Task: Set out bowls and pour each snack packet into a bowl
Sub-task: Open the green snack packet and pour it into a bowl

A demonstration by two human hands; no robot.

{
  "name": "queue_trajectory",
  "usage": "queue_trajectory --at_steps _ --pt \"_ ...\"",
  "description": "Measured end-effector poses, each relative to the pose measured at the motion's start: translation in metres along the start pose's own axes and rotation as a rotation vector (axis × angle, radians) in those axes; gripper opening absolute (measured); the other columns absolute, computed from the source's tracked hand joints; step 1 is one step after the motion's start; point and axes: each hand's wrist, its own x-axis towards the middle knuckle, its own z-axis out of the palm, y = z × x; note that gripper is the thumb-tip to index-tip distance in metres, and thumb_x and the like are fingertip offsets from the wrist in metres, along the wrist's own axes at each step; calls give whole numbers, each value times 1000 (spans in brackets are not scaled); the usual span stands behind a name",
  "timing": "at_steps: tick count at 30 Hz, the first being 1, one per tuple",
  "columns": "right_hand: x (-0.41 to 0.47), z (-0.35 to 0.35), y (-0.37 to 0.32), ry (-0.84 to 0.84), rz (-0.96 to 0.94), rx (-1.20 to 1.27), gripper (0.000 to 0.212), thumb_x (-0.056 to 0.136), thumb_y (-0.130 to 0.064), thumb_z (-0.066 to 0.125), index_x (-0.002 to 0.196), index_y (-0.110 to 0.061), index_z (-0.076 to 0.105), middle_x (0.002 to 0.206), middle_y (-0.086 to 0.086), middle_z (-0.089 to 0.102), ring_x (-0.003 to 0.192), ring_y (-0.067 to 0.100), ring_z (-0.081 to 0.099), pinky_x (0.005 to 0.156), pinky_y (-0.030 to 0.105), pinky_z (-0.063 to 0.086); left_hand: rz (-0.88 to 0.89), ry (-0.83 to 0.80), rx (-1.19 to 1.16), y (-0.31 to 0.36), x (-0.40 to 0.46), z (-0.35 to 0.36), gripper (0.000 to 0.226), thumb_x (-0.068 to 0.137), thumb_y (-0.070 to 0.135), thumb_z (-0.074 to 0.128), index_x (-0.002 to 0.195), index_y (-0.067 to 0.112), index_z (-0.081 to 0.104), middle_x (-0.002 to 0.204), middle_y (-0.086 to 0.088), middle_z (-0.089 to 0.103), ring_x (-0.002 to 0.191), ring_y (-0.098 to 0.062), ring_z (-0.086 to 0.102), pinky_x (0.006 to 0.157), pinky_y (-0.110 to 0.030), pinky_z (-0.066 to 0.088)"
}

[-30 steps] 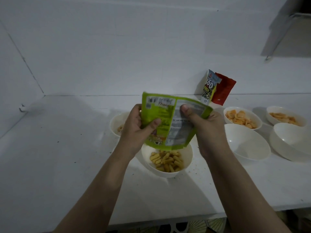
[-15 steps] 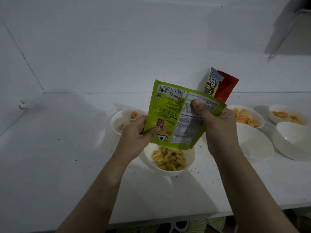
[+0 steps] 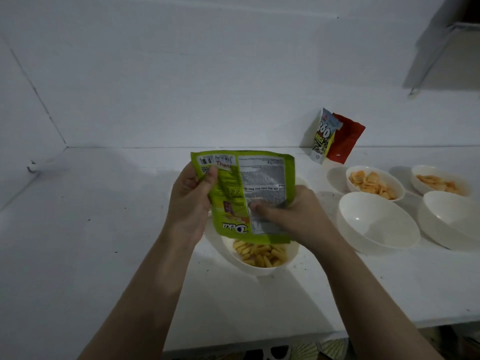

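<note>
A green snack packet [image 3: 241, 196] hangs upside down, its mouth pointing down, over a white bowl [image 3: 291, 261] filled with yellow stick snacks [image 3: 259, 253]. My left hand [image 3: 191, 201] pinches the packet's upper left corner. My right hand [image 3: 291, 216] pinches its lower right part, thumb on the printed back. Two more packets, a white and yellow one [image 3: 323, 136] and a red one [image 3: 345, 144], lean on the back wall. Another bowl sits behind the packet, mostly hidden.
To the right stand two empty white bowls [image 3: 376, 224] [image 3: 452, 219] and, behind them, two bowls holding orange chips [image 3: 374, 181] [image 3: 441, 180]. The white counter [image 3: 91, 229] ends at a front edge near me; walls close the back and left.
The packet has turned more upright and dropped closer to the bowl. My left hand moved up to its top corner; my right hand slid down to its lower part.
</note>
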Motion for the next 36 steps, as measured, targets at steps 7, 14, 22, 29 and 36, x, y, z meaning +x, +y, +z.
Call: queue_trajectory --at_steps 7,14,22,29,36 --pt "11 3 13 -34 59 84 15 80 -19 80 95 -18 78 87 -1 79 84 18 74 81 37 59 -24 184 -187 6 1 -20 28 92 23 54 116 10 60 121 -18 64 109 -31 63 88 -51 54" --pt "-8 -24 24 246 54 501 11 82 -6 76 89 -13 76 86 6 79 80 23 75 69 31 61 -46 228 14 -9 -10 8 25 95 29 56 112 11 63 112 -15 69 100 -30 67 84 -51 54" --pt "-68 -130 59 658 -58 564 14 82 -6 72 94 -13 74 81 0 78 75 16 74 67 26 59 -47 -37 249 -55 -26 124 18 99 24 53 85 20 62 81 6 69 73 -11 59 70 -26 45" --pt "-140 -255 115 833 -18 512 14 83 -12 72 97 -15 74 89 3 79 82 20 74 68 25 58 -131 -281 208 -115 -71 274 22 101 19 50 82 15 61 71 6 64 63 -9 53 63 -21 44" --pt "-233 -372 180 992 51 500 16 82 -13 72 97 -9 72 82 1 78 69 11 72 58 21 56 -246 -473 166 -183 -138 418 24 101 18 48 80 16 59 67 8 63 62 -10 53 64 -23 44"
